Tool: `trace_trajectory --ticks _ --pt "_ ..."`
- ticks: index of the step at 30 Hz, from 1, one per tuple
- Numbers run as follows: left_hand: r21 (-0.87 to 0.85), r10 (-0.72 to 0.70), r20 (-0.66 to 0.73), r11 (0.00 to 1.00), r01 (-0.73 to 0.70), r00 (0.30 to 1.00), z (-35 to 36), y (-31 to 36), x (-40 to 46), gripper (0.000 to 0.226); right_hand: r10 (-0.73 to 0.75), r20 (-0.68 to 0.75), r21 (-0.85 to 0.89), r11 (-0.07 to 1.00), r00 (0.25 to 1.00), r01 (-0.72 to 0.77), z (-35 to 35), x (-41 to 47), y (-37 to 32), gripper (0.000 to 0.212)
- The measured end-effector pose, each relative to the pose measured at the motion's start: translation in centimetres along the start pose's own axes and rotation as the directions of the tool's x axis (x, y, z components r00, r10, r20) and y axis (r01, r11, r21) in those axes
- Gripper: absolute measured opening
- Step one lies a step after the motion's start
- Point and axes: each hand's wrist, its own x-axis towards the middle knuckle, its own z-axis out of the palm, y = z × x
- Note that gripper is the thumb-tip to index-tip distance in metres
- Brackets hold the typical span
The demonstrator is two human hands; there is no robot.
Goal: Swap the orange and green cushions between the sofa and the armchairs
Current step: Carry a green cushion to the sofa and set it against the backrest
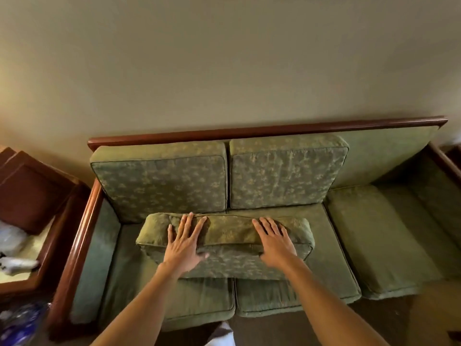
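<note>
Against a beige wall point(224, 58), a green sofa point(374, 233) was seen; mid-frame, a patterned green cushion point(229, 260) was pressed by the left hand point(183, 248) and right hand point(275, 245), fingers spread flat. Two back cushions point(159, 181) stood behind it.

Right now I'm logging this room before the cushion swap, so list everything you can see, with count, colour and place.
Sofa: one, green upholstery with dark red-brown wooden frame, against the wall.
Seat cushions: three, plain green, side by side on the sofa.
Back cushions: two, green patterned, upright at the left and middle; the right spot is bare.
Loose cushion: one, green patterned, lying over the left and middle seats.
Side table: one, red-brown wood, left of the sofa, holding white items too blurred to name.
Wall: beige, behind the sofa.
Left hand: flat on the loose cushion.
Right hand: flat on the same cushion.
</note>
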Motion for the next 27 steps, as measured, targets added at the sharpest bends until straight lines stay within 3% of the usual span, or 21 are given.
trace_trajectory --ticks 5,8,14,16,19,21,23,27 --pt "-0.011 -0.065 0.006 0.998 0.065 0.998 0.4 0.0 1.9 0.123 0.179 0.058 -0.009 0.984 0.982 -0.179 -2.5 1.8 6.3 0.119" --pt "0.011 -0.084 0.056 0.996 0.084 0.995 -0.4 0.3 2.8 0.13 0.235 0.103 0.09 0.965 0.966 -0.245 -2.5 1.3 9.2 0.122" --pt "-0.085 -0.242 0.159 0.963 0.258 0.957 -3.3 6.4 5.4 0.154 0.131 0.094 0.191 0.97 0.987 -0.147 -2.2 0.5 10.3 0.112" --pt "-0.036 -0.152 0.156 0.987 0.159 0.976 -2.9 11.1 5.4 0.156 0.101 0.098 0.178 0.977 0.99 -0.117 -2.9 0.1 10.9 0.098" --pt "0.065 0.132 0.164 0.987 -0.144 0.978 -0.7 18.8 4.8 0.146 -0.006 0.112 0.157 0.988 0.994 -0.012 -3.9 -0.7 10.5 0.077" --pt "0.02 0.144 0.099 0.989 -0.147 0.985 -0.3 22.9 5.0 0.135 -0.071 0.119 0.148 0.988 0.99 0.053 -5.8 -1.2 10.8 0.062" --pt "-0.04 0.084 0.013 0.996 -0.083 0.996 -1.9 24.5 5.2 0.14 -0.128 0.126 0.163 0.981 0.984 0.107 -8.4 -1.6 11.2 0.051" --pt "-0.271 0.059 -0.194 0.956 -0.111 0.979 -7.5 23.0 3.3 0.142 -0.308 0.0 0.171 0.937 0.951 0.304 -15.7 -4.1 9.9 0.041"
